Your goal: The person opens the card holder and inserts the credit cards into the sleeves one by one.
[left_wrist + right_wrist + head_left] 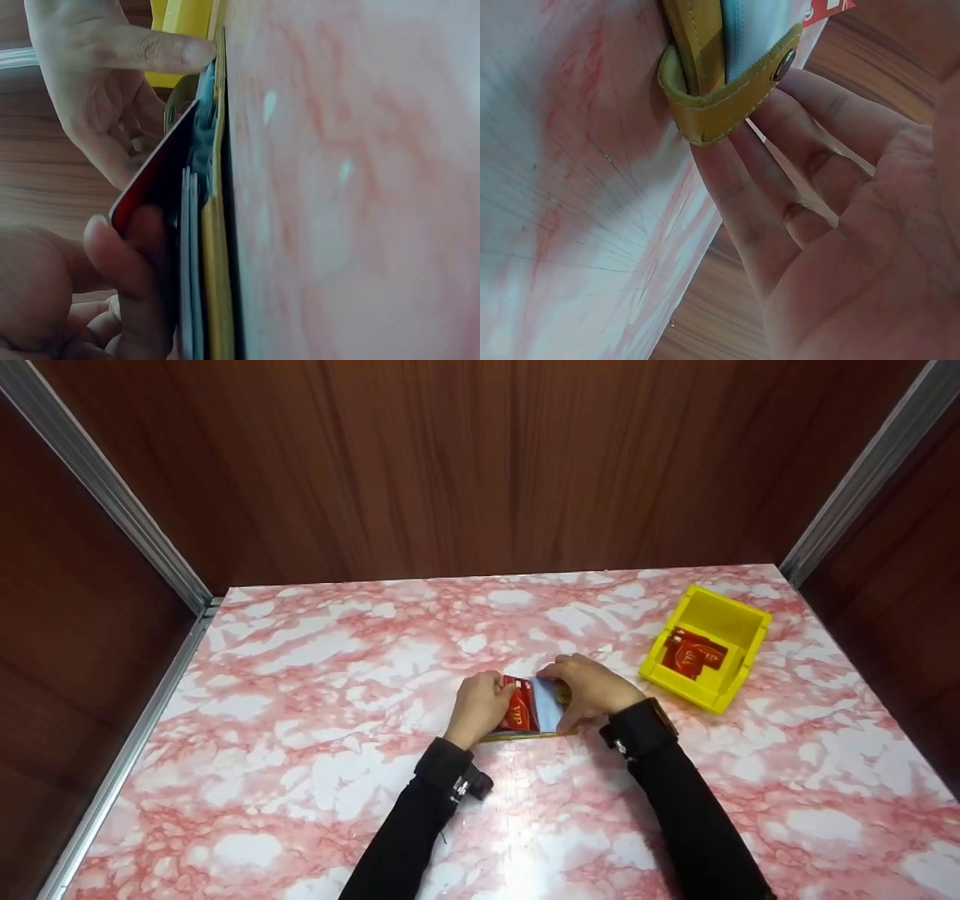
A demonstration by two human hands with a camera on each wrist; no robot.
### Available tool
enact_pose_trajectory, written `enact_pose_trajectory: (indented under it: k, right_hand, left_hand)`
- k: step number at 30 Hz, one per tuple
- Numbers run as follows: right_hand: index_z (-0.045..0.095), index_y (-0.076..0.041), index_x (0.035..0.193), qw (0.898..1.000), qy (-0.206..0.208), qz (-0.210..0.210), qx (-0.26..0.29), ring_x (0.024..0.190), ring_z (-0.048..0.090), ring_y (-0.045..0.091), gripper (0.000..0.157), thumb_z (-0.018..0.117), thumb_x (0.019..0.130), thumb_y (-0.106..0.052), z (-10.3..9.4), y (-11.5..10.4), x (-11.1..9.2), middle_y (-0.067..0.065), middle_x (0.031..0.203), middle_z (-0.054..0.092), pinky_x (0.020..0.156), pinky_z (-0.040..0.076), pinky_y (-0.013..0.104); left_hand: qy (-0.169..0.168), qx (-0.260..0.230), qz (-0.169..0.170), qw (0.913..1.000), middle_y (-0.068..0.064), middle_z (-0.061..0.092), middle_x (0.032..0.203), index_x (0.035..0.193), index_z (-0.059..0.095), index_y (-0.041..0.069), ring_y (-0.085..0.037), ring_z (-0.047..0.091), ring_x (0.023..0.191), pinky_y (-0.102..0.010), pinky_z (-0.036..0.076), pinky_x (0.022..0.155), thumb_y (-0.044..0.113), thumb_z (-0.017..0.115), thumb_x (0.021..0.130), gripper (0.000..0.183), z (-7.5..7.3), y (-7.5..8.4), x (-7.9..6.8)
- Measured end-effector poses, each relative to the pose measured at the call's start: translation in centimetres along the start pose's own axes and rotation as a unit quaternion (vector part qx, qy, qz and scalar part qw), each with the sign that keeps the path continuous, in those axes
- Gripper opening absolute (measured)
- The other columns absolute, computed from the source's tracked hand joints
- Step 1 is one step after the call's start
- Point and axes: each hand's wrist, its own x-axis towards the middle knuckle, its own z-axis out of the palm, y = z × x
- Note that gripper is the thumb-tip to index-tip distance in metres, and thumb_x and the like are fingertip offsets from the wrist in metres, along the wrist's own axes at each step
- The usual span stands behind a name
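Note:
A tan leather card holder (215,270) with stitched edges lies on the table between the two hands. My left hand (480,706) pinches a red VIP card (519,709) at the holder's left side. In the left wrist view that card tilts up over the holder's stacked sleeves. Pale bluish plastic sleeves (548,705) show to the right of the card. My right hand (596,686) grips the holder's right end, thumb at the near edge and fingers at the far one. Its fingers touch the snap strap (720,116) in the right wrist view.
A yellow plastic bin (759,622) stands to the right, beyond the right hand. Red VIP cards (686,654) lie inside it. The table (315,675) has a red-and-white marbled top, with dark wood panels (450,472) behind and at both sides.

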Motion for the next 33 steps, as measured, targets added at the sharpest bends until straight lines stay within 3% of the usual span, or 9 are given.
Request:
enact_pose_trajectory:
  k: [9,16,22,26,30,33]
  right_hand:
    - [0.067,-0.003,0.136,1.0,-0.001,0.001,0.007,0.112,0.057,0.032,0.087,0.102,0.058,-0.018,0.1,-0.13,0.1,0.012,0.124,0.066,0.101,0.05,0.049]
    - [0.067,-0.002,0.134,1.0,0.007,-0.013,-0.001,0.111,0.057,0.031,0.086,0.103,0.058,-0.023,0.04,-0.03,0.2,0.013,0.121,0.067,0.101,0.05,0.049]
    - [0.069,-0.003,0.132,1.0,0.01,-0.015,-0.007,0.109,0.057,0.031,0.084,0.103,0.058,-0.024,-0.11,-0.02,0.18,0.011,0.118,0.068,0.1,0.05,0.049]
    - [0.069,-0.005,0.133,1.0,0.009,-0.014,-0.003,0.11,0.057,0.031,0.084,0.103,0.059,-0.023,0.01,0.02,0.21,0.011,0.118,0.068,0.1,0.05,0.049]
    - [0.068,-0.006,0.135,1.0,0.001,0.0,0.008,0.114,0.058,0.031,0.084,0.102,0.059,-0.022,0.06,-0.03,0.16,0.01,0.119,0.067,0.104,0.049,0.049]
    - [0.068,-0.006,0.135,1.0,0.0,0.007,0.005,0.113,0.058,0.031,0.084,0.103,0.059,-0.022,-0.03,-0.16,0.08,0.01,0.118,0.067,0.104,0.049,0.049]
  left_hand:
    - [0.009,-0.008,-0.001,0.9999,0.006,0.054,0.061,0.078,0.055,0.01,0.0,0.05,0.036,-0.019,0.046,0.043,0.018,0.069,0.1,0.027,0.17,-0.08,0.19]
    - [0.018,-0.009,0.015,0.9997,-0.003,0.065,0.06,0.076,0.055,0.008,-0.001,0.056,0.038,-0.017,0.047,0.045,0.014,0.072,0.097,0.027,-0.02,-0.02,0.24]
    - [-0.009,-0.031,0.008,0.9994,-0.002,0.066,0.065,0.091,0.057,0.004,-0.002,0.057,0.041,-0.019,0.049,0.048,0.016,0.074,0.097,0.022,0.32,0.35,0.2]
    - [-0.022,-0.035,0.015,0.999,-0.006,0.071,0.075,0.103,0.055,0.001,-0.008,0.063,0.048,-0.02,0.052,0.052,0.012,0.068,0.1,0.018,0.45,0.62,0.06]
    - [-0.059,-0.082,-0.004,0.9949,-0.009,0.072,0.082,0.099,0.06,0.0,-0.011,0.07,0.057,-0.019,0.054,0.053,0.004,0.062,0.101,0.005,0.22,0.69,0.0]
    - [-0.087,-0.145,-0.029,0.9852,-0.01,0.071,0.082,0.092,0.065,-0.004,-0.011,0.069,0.061,-0.021,0.057,0.054,-0.001,0.065,0.099,0.007,-0.03,0.52,0.04]
